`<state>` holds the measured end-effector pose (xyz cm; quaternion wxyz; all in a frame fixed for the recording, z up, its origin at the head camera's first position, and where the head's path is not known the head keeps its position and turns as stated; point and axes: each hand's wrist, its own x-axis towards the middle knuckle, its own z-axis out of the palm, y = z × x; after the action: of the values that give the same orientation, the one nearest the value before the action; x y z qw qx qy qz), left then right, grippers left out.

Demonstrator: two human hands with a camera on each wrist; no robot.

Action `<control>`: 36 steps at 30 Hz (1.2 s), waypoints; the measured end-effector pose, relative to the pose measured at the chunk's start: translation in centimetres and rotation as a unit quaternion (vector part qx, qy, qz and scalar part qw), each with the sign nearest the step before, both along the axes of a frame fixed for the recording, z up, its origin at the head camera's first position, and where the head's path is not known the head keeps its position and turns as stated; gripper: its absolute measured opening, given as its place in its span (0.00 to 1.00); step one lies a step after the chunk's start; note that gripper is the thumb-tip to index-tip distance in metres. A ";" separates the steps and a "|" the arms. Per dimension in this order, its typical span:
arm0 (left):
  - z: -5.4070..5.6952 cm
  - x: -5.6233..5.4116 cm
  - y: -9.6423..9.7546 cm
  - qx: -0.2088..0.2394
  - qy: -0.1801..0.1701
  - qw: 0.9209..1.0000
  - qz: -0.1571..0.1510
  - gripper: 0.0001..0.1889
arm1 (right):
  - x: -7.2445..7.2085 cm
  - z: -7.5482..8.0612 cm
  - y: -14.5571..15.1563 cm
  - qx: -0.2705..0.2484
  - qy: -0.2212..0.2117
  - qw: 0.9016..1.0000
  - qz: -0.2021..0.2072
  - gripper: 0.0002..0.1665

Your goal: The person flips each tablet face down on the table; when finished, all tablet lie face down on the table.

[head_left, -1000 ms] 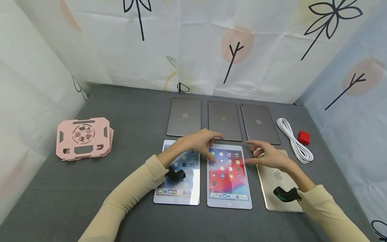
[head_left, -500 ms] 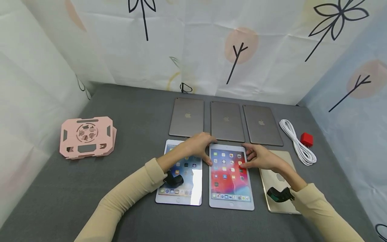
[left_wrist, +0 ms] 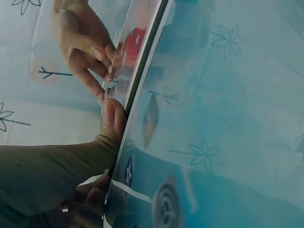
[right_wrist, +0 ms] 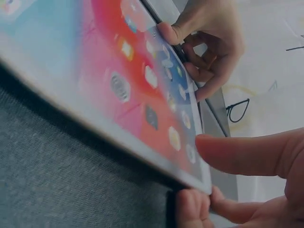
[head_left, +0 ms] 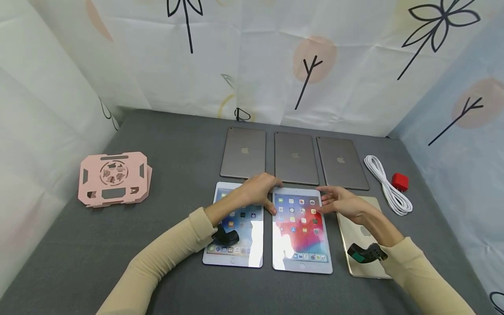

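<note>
Gray table [head_left: 181,153]: spans head view; right wrist view catches only a patch. Red tablet [head_left: 297,229]: between blue tablet [head_left: 244,236] and gold tablet [head_left: 354,234]. Pink stand [head_left: 94,173]: head view only. Left hand [head_left: 257,190]: arched, clamped on red tablet's upper left corner. Right hand [head_left: 342,203]: pinches upper right corner; right wrist view separates thumb above screen from fingertips [right_wrist: 192,203] below.

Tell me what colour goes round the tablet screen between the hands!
White. The border shows best in the head view.
</note>
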<state>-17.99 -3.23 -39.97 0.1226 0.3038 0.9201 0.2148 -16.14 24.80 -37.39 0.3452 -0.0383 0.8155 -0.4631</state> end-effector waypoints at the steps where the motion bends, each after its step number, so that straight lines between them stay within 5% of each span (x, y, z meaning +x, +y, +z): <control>1: 0.0 0.0 0.0 0.000 0.001 1.000 0.001 0.43 | 0.0 -0.1 0.1 -0.011 -0.005 1.000 -0.002 0.51; 9: 0.0 0.1 0.3 0.004 0.005 1.000 0.007 0.44 | 0.5 -0.4 1.7 -0.111 -0.024 0.993 -0.016 0.51; 18: -0.4 0.2 2.1 0.015 0.031 0.999 0.000 0.44 | 1.3 0.9 3.3 -0.236 -0.004 0.972 -0.018 0.47; 36: -1.4 0.4 6.8 0.055 0.044 0.997 -0.015 0.45 | 2.5 2.3 5.1 -0.240 0.063 0.969 -0.017 0.38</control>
<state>-17.62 3.56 -41.37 0.0679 0.3331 0.9067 0.2495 -13.60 29.90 -35.05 0.2658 -0.1354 0.7013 -0.6475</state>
